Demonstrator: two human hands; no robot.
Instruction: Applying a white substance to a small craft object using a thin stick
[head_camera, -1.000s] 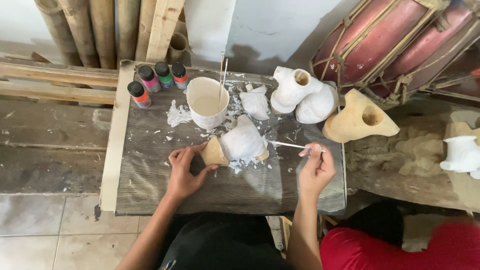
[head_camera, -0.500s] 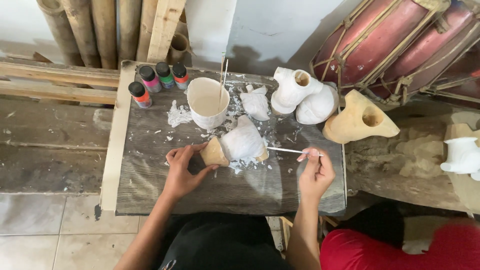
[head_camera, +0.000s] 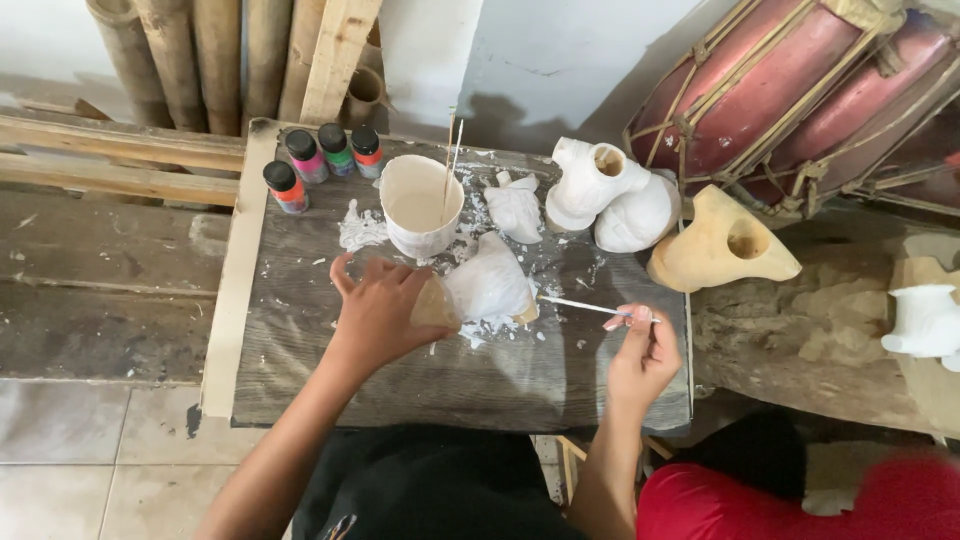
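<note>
The left hand (head_camera: 385, 315) grips a half-whitened carved wooden figure (head_camera: 487, 290) lying mid-table on the grey wooden table (head_camera: 300, 340). The right hand (head_camera: 643, 355), near the right edge, pinches a thin white-coated brush (head_camera: 585, 305) touching the figure. A white paint cup (head_camera: 420, 205) stands behind.

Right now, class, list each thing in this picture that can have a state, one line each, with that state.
Left hand: gripping the wooden piece.
Wooden piece: lying on the board, mostly painted white, one end bare.
Right hand: pinching the brush.
Brush: tip at the wooden piece.
White cup: upright, open, holding white paint and sticks.
Four paint bottles: upright, capped.
Bare wooden carving: unpainted.
Two white carvings: fully painted.
</note>
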